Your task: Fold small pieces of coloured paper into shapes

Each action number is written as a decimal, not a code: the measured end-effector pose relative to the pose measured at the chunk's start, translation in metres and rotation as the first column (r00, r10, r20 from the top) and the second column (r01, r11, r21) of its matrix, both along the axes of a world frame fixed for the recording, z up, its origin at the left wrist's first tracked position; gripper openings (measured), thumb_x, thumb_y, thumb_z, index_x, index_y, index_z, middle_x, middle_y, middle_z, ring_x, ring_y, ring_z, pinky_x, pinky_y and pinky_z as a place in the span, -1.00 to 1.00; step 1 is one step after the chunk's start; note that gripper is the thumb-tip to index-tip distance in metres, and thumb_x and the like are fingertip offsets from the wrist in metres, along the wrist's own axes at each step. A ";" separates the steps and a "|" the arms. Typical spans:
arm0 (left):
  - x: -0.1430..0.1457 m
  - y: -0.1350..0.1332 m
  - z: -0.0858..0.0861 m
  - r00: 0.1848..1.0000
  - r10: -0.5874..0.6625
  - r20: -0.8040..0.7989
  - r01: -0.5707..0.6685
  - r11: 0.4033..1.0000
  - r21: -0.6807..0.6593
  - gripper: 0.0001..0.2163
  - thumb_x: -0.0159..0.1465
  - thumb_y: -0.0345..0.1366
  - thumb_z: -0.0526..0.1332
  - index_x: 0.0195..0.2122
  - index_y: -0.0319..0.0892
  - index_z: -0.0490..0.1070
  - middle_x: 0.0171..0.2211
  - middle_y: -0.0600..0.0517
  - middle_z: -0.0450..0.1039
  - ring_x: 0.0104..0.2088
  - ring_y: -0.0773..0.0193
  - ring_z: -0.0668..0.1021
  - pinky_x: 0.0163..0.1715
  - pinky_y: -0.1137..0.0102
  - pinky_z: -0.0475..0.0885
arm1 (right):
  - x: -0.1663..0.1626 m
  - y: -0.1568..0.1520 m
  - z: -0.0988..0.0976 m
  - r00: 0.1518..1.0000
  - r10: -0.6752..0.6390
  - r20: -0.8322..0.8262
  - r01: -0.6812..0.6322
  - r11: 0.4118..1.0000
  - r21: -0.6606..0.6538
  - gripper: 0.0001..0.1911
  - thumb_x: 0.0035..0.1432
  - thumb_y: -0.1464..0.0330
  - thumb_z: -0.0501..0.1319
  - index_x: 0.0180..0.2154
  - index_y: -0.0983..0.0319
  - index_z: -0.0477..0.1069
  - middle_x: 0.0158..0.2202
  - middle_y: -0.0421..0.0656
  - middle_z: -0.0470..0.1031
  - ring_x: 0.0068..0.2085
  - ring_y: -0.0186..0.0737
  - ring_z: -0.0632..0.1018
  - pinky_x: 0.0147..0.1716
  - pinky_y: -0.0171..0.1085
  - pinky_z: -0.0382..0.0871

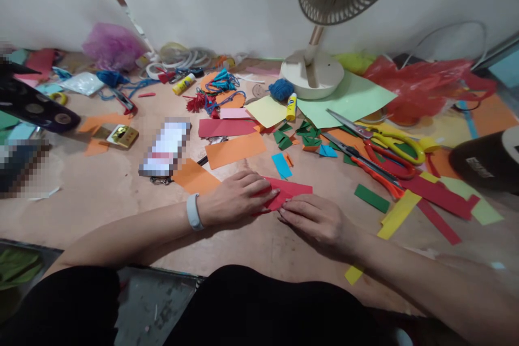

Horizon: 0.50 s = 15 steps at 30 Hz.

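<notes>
A piece of red paper (288,188) lies on the table in front of me, partly covered by my fingers. My left hand (239,197) rests over its left part, fingers pressed down on it. At its lower right edge, my right hand (312,219) pinches the paper between thumb and fingers. Whether the paper has a fold under my fingers I cannot make out. Just beyond it are a small blue paper strip (280,166) and an orange paper rectangle (235,150). Another orange sheet (194,177) sits by my left hand.
Scissors with yellow handles (393,140) and an orange-handled cutter (371,170) lie right, among paper strips. A fan (312,75) stands at the back. A phone (166,148) lies left, a glue stick (291,107) near the fan, and a dark cup (482,159) far right.
</notes>
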<state>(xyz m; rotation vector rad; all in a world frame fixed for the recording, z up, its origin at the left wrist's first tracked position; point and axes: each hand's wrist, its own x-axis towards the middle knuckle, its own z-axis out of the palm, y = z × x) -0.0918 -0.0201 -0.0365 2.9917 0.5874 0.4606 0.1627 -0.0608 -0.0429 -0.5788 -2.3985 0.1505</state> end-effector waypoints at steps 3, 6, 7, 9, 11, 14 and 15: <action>-0.002 0.001 -0.003 1.000 -0.009 -0.004 0.009 1.000 0.011 -0.58 0.33 -0.26 0.19 0.19 -0.24 0.28 -0.01 -0.12 0.45 -0.02 0.08 0.46 0.10 0.15 0.39 | 0.007 -0.002 0.003 0.999 -0.017 0.038 0.015 0.999 0.032 -0.79 0.23 0.51 0.28 -0.07 0.33 0.49 -0.17 -0.01 0.61 -0.18 -0.13 0.58 -0.27 -0.15 0.52; -0.002 0.002 -0.005 1.000 -0.012 -0.005 0.012 1.000 0.011 -0.56 0.33 -0.26 0.19 0.22 -0.23 0.26 0.00 -0.11 0.44 0.01 0.06 0.44 0.12 0.14 0.37 | 0.013 -0.004 0.005 0.996 -0.057 0.065 0.052 0.996 0.072 -0.82 0.22 0.50 0.29 -0.11 0.29 0.50 -0.24 -0.05 0.60 -0.24 -0.15 0.55 -0.27 -0.14 0.47; -0.002 0.002 -0.004 1.000 -0.012 -0.007 0.012 1.000 0.010 -0.56 0.34 -0.26 0.18 0.22 -0.23 0.25 0.00 -0.11 0.44 0.02 0.06 0.44 0.12 0.14 0.37 | 0.014 -0.004 0.005 0.996 -0.060 0.067 0.055 0.996 0.072 -0.84 0.22 0.51 0.29 -0.13 0.29 0.50 -0.27 -0.06 0.60 -0.26 -0.17 0.54 -0.28 -0.15 0.46; -0.002 0.002 -0.004 1.000 -0.008 -0.016 0.009 1.000 0.007 -0.58 0.35 -0.26 0.17 0.22 -0.23 0.26 0.00 -0.11 0.44 0.02 0.07 0.44 0.13 0.14 0.37 | 0.014 -0.004 0.006 0.996 -0.051 0.072 0.046 0.997 0.065 -0.85 0.22 0.52 0.27 -0.14 0.29 0.50 -0.29 -0.07 0.59 -0.27 -0.18 0.53 -0.29 -0.16 0.44; -0.001 0.001 -0.002 0.999 -0.003 -0.032 0.003 1.000 0.001 -0.61 0.37 -0.25 0.15 0.20 -0.22 0.28 -0.01 -0.11 0.44 0.02 0.08 0.45 0.14 0.14 0.36 | 0.013 -0.004 0.006 0.996 -0.040 0.078 0.035 0.997 0.062 -0.85 0.22 0.52 0.27 -0.14 0.30 0.50 -0.30 -0.07 0.59 -0.27 -0.17 0.53 -0.30 -0.17 0.43; 0.000 0.001 0.000 0.999 0.002 -0.036 -0.001 1.000 0.001 -0.65 0.39 -0.24 0.12 0.17 -0.21 0.32 -0.03 -0.11 0.45 0.01 0.11 0.47 0.15 0.14 0.36 | 0.012 -0.003 0.005 0.996 -0.029 0.087 0.024 0.998 0.057 -0.85 0.22 0.51 0.28 -0.13 0.31 0.50 -0.30 -0.07 0.59 -0.28 -0.17 0.52 -0.31 -0.16 0.41; 0.001 0.000 0.001 0.999 0.003 -0.036 -0.003 1.000 0.004 -0.67 0.40 -0.24 0.12 0.15 -0.21 0.34 -0.03 -0.10 0.45 0.01 0.12 0.47 0.16 0.15 0.36 | 0.011 -0.003 0.005 0.996 -0.026 0.088 0.021 0.998 0.056 -0.84 0.22 0.51 0.28 -0.13 0.32 0.50 -0.30 -0.07 0.59 -0.28 -0.17 0.51 -0.31 -0.16 0.41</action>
